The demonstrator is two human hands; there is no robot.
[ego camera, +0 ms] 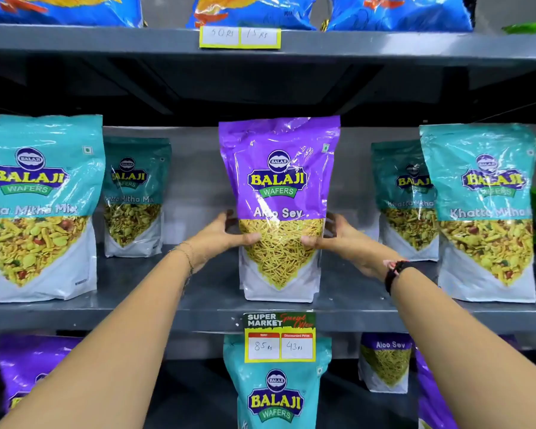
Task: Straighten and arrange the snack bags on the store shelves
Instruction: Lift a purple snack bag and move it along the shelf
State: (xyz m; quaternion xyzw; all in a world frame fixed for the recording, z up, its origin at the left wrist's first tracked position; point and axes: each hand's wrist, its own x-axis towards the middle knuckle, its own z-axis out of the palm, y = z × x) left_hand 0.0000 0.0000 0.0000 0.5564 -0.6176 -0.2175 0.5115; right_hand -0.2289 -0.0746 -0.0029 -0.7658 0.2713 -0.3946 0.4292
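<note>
Upright purple plastic Aloo Sev pouch (pixel 279 209): left hand (pixel 226 235), right hand (pixel 338 239) fingers clasping its sides; teal plastic Khatta Mitha pouches (pixel 41 209) front-facing; rear rows uneven, remaining.

grey metal shelving (pixel 384 41) with a dim, shadowed grey back wall (pixel 195 181).

Shop, grey metal shelves (pixel 384 314) stocked with snack bags (pixel 41 209), handwritten, partly blurred price tags (pixel 279 339)

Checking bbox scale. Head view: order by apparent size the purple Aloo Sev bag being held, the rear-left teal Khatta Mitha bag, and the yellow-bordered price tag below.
1. Purple Aloo Sev bag, held by left hand and right hand.
2. Rear-left teal Khatta Mitha bag; it sits farther back, so true size is unsure.
3. Yellow-bordered price tag.
</note>
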